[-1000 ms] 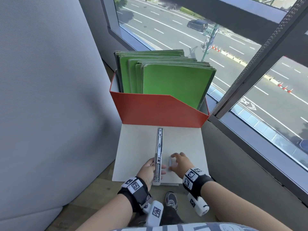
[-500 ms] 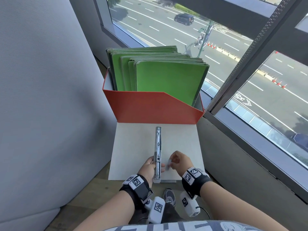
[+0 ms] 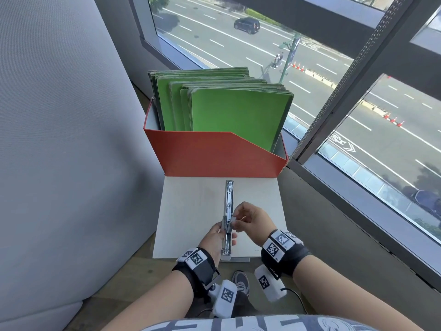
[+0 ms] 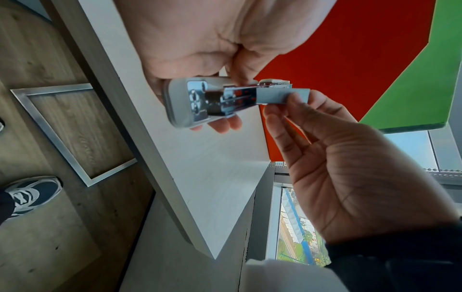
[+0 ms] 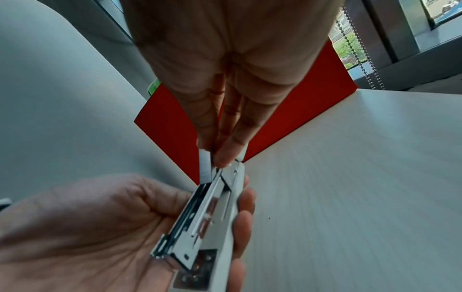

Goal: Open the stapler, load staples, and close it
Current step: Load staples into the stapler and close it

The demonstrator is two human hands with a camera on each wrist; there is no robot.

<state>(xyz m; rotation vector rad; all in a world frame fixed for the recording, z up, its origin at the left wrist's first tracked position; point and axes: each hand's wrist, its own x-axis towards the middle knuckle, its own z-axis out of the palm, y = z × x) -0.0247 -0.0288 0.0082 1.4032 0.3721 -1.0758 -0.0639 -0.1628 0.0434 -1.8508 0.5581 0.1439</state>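
Note:
A silver stapler (image 3: pixel 228 206) is swung open into one long line above the white table (image 3: pixel 191 211). My left hand (image 3: pixel 216 237) grips it around its middle near the hinge, thumb on one side and fingers under it. My right hand (image 3: pixel 248 220) pinches a short grey strip of staples (image 3: pixel 232 221) and holds it against the open metal rail. From the left wrist the staple strip (image 4: pixel 282 95) sits at the end of the stapler (image 4: pixel 200 102) channel. In the right wrist view the strip (image 5: pixel 205 168) stands on edge just above the stapler (image 5: pixel 212 217) rail.
A red file box (image 3: pixel 214 158) full of green folders (image 3: pixel 233 111) stands at the table's far edge. A grey padded partition (image 3: pixel 59 139) rises on the left and a window frame (image 3: pixel 346 80) runs along the right. My shoe (image 3: pixel 241 281) shows below the table's near edge.
My right hand has picked the staple strip up off the table and carried it left to the stapler's rail. The left hand keeps its grip on the stapler.

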